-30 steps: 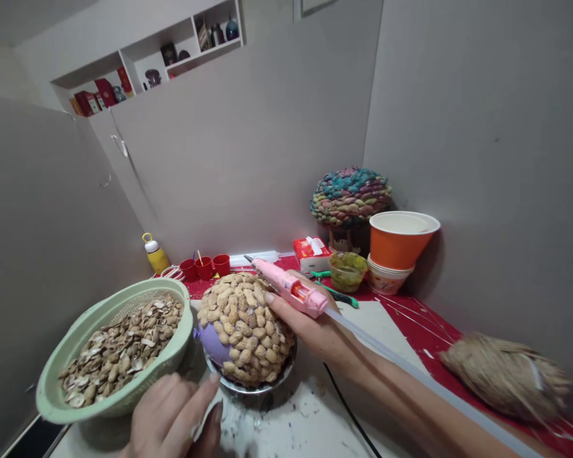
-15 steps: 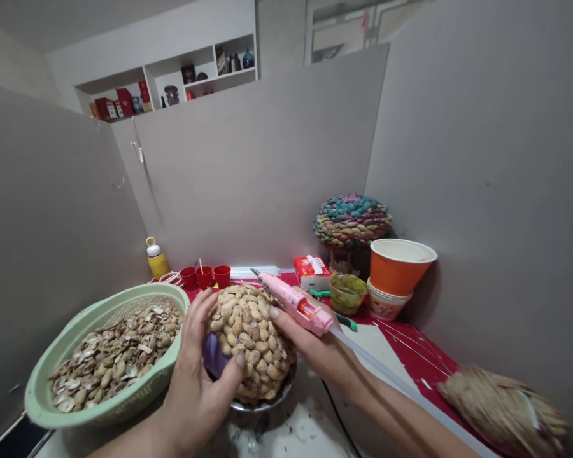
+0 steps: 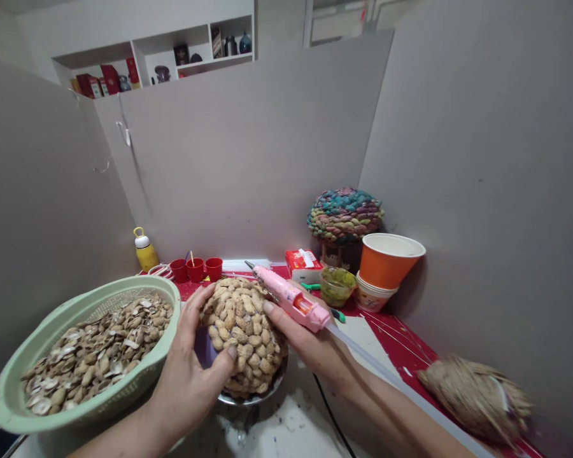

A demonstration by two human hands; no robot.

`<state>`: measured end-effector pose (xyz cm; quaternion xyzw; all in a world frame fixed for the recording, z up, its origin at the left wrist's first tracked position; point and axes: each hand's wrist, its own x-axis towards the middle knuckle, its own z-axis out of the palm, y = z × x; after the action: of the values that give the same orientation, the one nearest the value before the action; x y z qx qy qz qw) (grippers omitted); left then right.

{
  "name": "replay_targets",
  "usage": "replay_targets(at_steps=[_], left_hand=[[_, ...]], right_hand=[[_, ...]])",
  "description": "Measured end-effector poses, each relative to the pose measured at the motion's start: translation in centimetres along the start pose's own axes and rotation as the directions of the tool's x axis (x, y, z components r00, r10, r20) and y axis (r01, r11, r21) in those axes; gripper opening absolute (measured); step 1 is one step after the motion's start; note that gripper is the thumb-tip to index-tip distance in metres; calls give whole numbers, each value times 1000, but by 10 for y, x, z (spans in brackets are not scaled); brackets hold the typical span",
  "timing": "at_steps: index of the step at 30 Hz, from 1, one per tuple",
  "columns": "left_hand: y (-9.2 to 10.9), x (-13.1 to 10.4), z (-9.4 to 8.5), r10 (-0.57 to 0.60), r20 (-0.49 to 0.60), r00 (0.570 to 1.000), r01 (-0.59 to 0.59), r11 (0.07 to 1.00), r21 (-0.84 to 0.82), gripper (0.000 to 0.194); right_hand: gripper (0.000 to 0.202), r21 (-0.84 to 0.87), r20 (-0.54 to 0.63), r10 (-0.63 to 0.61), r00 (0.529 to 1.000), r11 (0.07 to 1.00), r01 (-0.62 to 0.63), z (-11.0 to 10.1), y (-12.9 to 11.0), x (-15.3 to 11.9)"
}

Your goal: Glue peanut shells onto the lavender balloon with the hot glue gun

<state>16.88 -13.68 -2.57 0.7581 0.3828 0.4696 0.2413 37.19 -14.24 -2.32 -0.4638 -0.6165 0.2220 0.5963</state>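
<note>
A rounded form covered with peanut shells (image 3: pixel 243 331) sits in a metal bowl (image 3: pixel 253 401), with a purple patch (image 3: pixel 204 348) bare on its left side. My left hand (image 3: pixel 193 369) grips the form's left side, thumb on the shells and fingers wrapped over the upper edge. My right hand (image 3: pixel 310 337) holds a pink glue gun (image 3: pixel 291 298), its nozzle pointing up and left above the form. The right thumb rests against the shells; the other right fingers are mostly hidden behind the gun.
A green basket of shells (image 3: pixel 173 318) stands at left. Behind are red cups (image 3: pixel 195 270), a yellow bottle (image 3: pixel 146 254), a tissue pack (image 3: pixel 304 266), a glass bowl (image 3: pixel 337 286), orange tubs (image 3: pixel 389 264) and a colourful woven dome (image 3: pixel 346 216). A fibre bundle (image 3: pixel 475 394) lies right.
The view has shifted, so most things appear further left and slightly higher. Both hands keep their places on the form and the glue gun.
</note>
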Motion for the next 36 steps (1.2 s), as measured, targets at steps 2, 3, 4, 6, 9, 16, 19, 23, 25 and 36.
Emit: replay_targets(at_steps=[2, 3, 4, 6, 9, 16, 19, 23, 25, 36], left_hand=[[2, 0, 0, -3, -10, 1000, 3, 1000, 9, 68], [2, 0, 0, 1, -14, 1000, -1, 1000, 12, 68], [2, 1, 1, 4, -16, 1000, -4, 1000, 11, 68], [1, 1, 1, 10, -16, 1000, -10, 1000, 0, 67], [1, 1, 3, 19, -15, 1000, -19, 1000, -7, 67], [-1, -2, 0, 49, -17, 999, -49, 999, -1, 69], [-4, -3, -2, 64, -42, 997, -66, 997, -31, 70], [-7, -2, -2, 82, -88, 993, -83, 997, -9, 71], [-8, -2, -1, 85, -76, 993, -84, 996, 14, 71], [-2, -4, -7, 14, -174, 985, -54, 973, -224, 62]], right_hand=[[14, 8, 0, -3, 1000, 1000, 3, 0, 0, 0], [13, 9, 0, -2, 1000, 1000, 2, 0, 0, 0], [12, 11, -1, 0, 1000, 1000, 0, 0, -1, 0], [11, 14, -6, 8, 1000, 1000, -8, 0, -2, 0], [12, 15, -2, 6, 1000, 1000, -6, -1, -4, 0], [23, 6, 3, 3, 1000, 1000, -3, -1, -2, 0], [26, -8, 2, -4, 1000, 1000, 4, -1, -1, -1], [23, -2, 6, 10, 1000, 1000, -10, -2, -2, -1], [20, -4, 14, 12, 1000, 1000, -12, -2, -2, -1], [20, -1, 19, 33, 999, 999, -33, -2, -3, -1]])
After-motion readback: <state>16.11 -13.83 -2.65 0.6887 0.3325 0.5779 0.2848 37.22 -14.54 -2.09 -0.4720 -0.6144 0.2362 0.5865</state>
